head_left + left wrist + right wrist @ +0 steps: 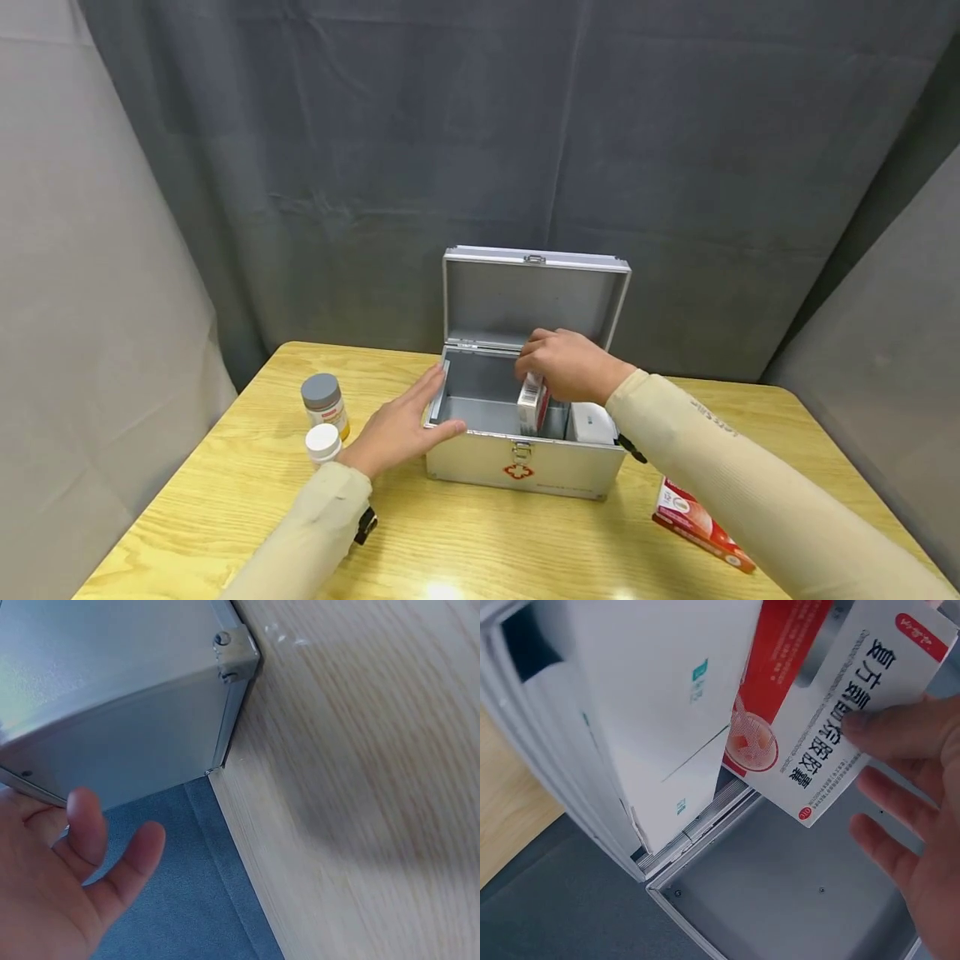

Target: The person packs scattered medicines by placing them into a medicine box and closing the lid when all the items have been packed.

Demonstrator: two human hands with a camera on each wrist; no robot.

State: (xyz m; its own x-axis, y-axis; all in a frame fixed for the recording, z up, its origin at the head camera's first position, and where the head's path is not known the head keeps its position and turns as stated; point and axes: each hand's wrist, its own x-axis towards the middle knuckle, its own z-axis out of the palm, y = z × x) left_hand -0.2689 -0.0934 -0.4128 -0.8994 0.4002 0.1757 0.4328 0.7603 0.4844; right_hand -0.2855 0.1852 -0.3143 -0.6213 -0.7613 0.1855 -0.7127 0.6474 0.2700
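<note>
A silver first-aid case (480, 461) stands on the table with its lid (534, 300) raised. My right hand (573, 367) pinches a red and white medicine box (529, 407) between thumb and fingers, partly down inside the case; its printed face shows in the right wrist view (840, 712). Beside it in the case's right part is a white box (592, 423). At the case's left rim, my left hand (397, 425) has its fingers extended, fingertips along the side edge. In the left wrist view, fingers (124, 874) lie near the case's metal side (150, 739).
Left of the case stand a grey-capped bottle (325, 404) and a white-capped bottle (323, 442), the latter close to my left wrist. A red medicine box (701, 525) lies on the table (450, 542) at right, partly under my right forearm. A dark curtain (390, 167) hangs behind.
</note>
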